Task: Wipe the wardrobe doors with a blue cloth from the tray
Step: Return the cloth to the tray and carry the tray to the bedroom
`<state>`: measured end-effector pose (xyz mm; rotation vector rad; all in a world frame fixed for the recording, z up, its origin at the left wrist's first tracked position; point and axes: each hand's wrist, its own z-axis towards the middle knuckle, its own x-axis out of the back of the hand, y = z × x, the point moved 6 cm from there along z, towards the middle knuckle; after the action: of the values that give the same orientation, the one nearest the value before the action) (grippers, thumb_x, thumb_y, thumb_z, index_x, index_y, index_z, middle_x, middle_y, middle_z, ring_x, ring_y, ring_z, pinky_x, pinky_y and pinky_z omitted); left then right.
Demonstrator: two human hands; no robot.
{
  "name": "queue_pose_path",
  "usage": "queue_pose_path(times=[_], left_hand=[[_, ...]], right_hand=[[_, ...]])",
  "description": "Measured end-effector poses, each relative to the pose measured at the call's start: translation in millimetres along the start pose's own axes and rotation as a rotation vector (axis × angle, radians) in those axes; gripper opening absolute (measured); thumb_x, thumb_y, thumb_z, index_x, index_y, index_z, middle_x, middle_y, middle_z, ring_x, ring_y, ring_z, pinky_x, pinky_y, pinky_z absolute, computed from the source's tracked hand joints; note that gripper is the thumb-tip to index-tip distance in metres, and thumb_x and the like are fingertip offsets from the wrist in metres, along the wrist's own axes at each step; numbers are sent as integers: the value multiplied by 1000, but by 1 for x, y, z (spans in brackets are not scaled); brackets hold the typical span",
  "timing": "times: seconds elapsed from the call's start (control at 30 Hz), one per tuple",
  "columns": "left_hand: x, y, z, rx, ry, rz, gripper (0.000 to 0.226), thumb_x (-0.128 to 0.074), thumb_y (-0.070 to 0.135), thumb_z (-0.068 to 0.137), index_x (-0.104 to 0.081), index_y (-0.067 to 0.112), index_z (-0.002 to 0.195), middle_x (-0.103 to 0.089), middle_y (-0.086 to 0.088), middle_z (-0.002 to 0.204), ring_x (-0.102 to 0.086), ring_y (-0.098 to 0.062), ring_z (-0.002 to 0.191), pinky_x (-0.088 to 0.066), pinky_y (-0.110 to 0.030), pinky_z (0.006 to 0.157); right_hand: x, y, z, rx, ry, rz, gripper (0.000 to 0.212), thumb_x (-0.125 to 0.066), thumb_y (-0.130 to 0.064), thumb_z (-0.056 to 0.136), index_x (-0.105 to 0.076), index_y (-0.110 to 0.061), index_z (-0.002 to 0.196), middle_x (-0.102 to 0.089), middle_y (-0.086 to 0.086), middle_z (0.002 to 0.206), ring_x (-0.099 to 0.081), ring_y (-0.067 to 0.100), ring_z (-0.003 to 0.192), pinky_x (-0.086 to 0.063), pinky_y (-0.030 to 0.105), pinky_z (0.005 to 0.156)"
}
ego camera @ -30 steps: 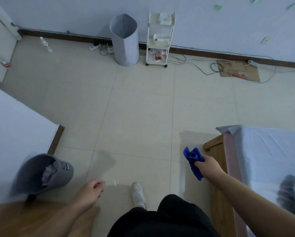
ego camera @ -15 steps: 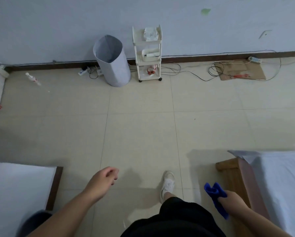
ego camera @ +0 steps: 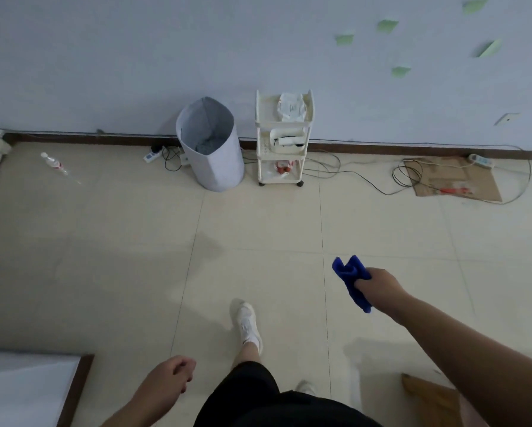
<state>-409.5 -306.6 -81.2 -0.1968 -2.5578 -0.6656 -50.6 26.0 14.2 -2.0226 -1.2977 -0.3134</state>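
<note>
No legible txt anywhere.

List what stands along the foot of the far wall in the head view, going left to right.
plastic bottle → power strip → grey fabric bin → white tiered cart → cardboard sheet

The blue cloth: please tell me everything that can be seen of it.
The blue cloth is deep blue and looks like soft, plush fabric. It is crumpled, not spread: a bunched fold sticks out ahead of the right hand, and a narrower tail hangs below. That hand grips its middle and hides that part. The cloth is held in the air above the tiled floor and touches nothing else.
</note>
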Motion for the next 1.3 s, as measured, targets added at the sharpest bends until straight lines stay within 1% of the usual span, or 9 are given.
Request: queue_pose_path(times=[0.1,0.27,0.47,0.6,0.7,0.83,1.0,1.13,1.3], left_hand=[[33,43,57,-41,-37,31,10,-67,28,99,-74,28,93,-77,1,78,-67,-13,64,-48,-30,63],[96,152,124,-154,-121,151,10,-64,35,98,-69,43,95,-78,2,89,-73,-11,78,-57,-33,82],[156,307,198,-282,-78,150,12,-59,32,102,-67,39,97,-75,7,93,-72,-15,85,-52,-31,74],[170,386,245,-292,-85,119,13,-61,23,100,-69,33,99,-75,1,95,-71,-19,84,-49,-30,70],[171,429,272,-287,-105,112,13,-62,24,100,-69,35,102,-75,3,98,-71,-17,85,-50,-28,70],[181,457,298,-233,-85,102,15,-60,22,103,-69,34,103,-75,1,97,-69,-18,83,-49,-29,70],[195,452,321,-123,-91,132,11,-62,27,101,-72,32,104,-76,1,93,-71,-14,80,-52,-26,71],[216,458,349,-68,-93,128,11,-64,24,100,-73,31,99,-77,-4,90,-72,-19,80,-56,-32,81],[251,494,424,-49,-85,106,11,-66,23,98,-74,30,97,-77,-1,85,-72,-17,75,-50,-26,65]], right_hand=[[9,-44,34,-25,9,11,22,-38,-12,80,-53,-6,66,-56,8,51,-55,15,58,-46,30,72],[12,-64,64,-129,-7,-23,20,-42,-8,88,-59,-5,77,-62,11,64,-57,14,55,-44,25,62],[18,-36,86,-315,-59,-23,21,-42,-9,85,-56,-8,70,-64,11,60,-63,14,57,-44,23,60],[36,-18,126,-445,-73,-21,20,-43,-10,86,-59,-12,73,-77,15,80,-68,8,62,-43,20,60],[71,-34,172,-450,-69,-23,20,-45,-11,85,-61,-11,74,-77,16,81,-64,3,55,-42,22,59],[133,-103,237,-394,-88,-22,23,-44,-9,88,-56,-8,69,-67,10,59,-64,17,60,-44,24,62],[218,-238,318,-185,-90,-43,27,-43,-3,84,-44,-11,58,-56,10,57,-56,21,62,-44,30,68],[267,-325,373,-94,-33,-21,24,-41,-4,80,-44,-9,57,-54,7,49,-54,21,61,-47,33,74],[283,-383,438,-100,-5,8,19,-41,-7,79,-50,-6,63,-56,12,53,-55,23,62,-51,35,79]])
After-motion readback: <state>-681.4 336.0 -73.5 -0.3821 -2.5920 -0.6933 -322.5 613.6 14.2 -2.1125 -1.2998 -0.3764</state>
